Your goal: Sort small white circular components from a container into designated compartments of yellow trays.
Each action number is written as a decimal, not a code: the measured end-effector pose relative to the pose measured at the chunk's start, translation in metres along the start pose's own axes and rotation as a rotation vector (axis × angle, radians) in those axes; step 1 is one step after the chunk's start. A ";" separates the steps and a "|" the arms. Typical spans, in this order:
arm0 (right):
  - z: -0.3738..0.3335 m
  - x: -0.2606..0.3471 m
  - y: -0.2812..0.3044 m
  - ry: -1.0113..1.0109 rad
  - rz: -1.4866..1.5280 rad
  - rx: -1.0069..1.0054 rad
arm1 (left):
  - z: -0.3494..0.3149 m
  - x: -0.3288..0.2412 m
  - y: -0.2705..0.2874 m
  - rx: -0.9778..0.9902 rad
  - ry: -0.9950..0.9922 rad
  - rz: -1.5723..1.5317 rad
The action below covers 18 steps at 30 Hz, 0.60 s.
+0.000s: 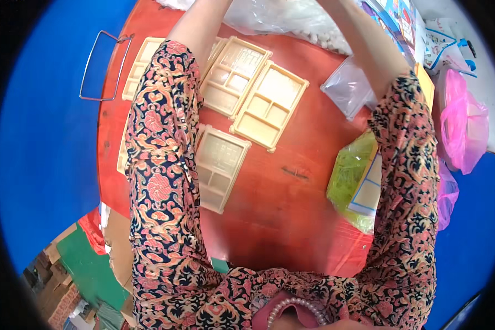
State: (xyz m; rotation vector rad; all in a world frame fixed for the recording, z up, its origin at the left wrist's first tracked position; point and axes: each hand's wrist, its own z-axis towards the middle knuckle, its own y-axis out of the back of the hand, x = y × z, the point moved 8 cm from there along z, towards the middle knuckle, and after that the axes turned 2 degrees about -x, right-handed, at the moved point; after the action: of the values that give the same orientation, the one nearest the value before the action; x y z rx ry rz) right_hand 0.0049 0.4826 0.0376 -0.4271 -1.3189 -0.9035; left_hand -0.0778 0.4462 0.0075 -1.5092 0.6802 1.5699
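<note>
Both my forearms, in patterned sleeves, reach far forward over the red table (291,198), and my two hands are cut off by the upper edge. Whether they hold anything is hidden. A clear plastic bag (283,16) with white pieces in it lies between my wrists. Cream divided trays (269,104) lie on the table below it, several of them partly covered by my left arm. One tray (220,165) sits apart, nearer to me. Beside my right forearm is a clear, square plastic piece (351,87).
A yellow-green plastic packet (352,176) lies by my right sleeve. Pink plastic bags (462,121) are at the far right. A bent metal handle (85,71) juts from the table's left edge. Cardboard (119,247) stands at the lower left.
</note>
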 end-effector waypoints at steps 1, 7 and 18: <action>-0.011 0.007 -0.026 -0.296 0.012 0.070 | -0.009 0.005 0.032 -0.095 0.032 -0.041; -0.110 0.049 0.027 -0.362 -0.159 0.079 | -0.109 -0.035 -0.028 0.008 0.108 0.043; -0.282 0.052 -0.025 -0.385 -0.133 0.195 | -0.294 -0.016 0.004 0.163 0.280 0.167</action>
State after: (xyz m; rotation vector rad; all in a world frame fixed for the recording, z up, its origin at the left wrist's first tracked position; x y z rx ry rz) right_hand 0.1660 0.2450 0.0141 -0.3747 -1.7890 -0.8163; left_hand 0.0728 0.1942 -0.0157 -1.5967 1.0910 1.3961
